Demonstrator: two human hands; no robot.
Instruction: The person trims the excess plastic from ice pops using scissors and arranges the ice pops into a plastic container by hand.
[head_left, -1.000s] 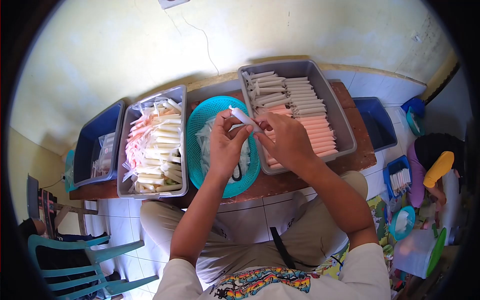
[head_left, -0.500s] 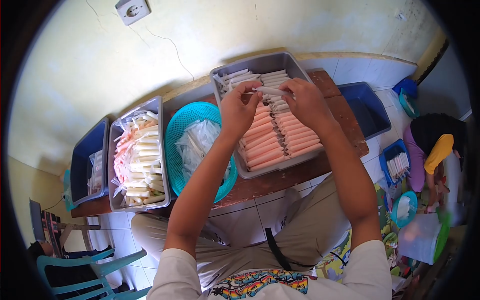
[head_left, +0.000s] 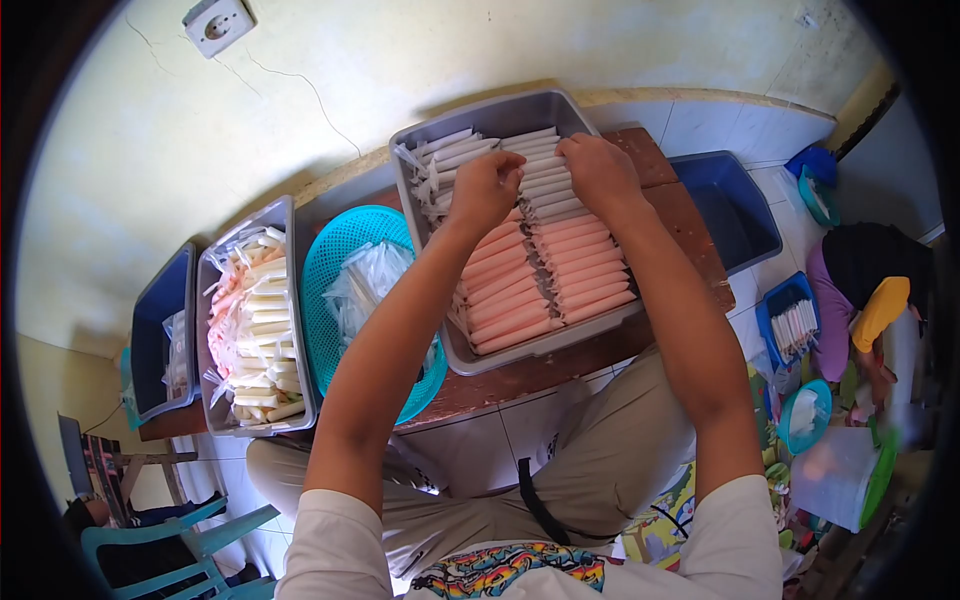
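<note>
White plastic-wrapped tubes (head_left: pixel 547 188) in wall-side half of grey tub (head_left: pixel 510 116), by left hand (head_left: pixel 487 188) and right hand (head_left: pixel 602 172); fingers curled, can't tell if gripping. Likely light, slick, softish, film could split: pinch near both ends, gently

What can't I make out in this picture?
All in the head view:
Part of the teal basket: behind the left forearm.
Whether the right hand holds a pale tube: the hand covers the contact.
The green chair: cut off by the bottom edge.
The other person's hands: small and blurred.
</note>
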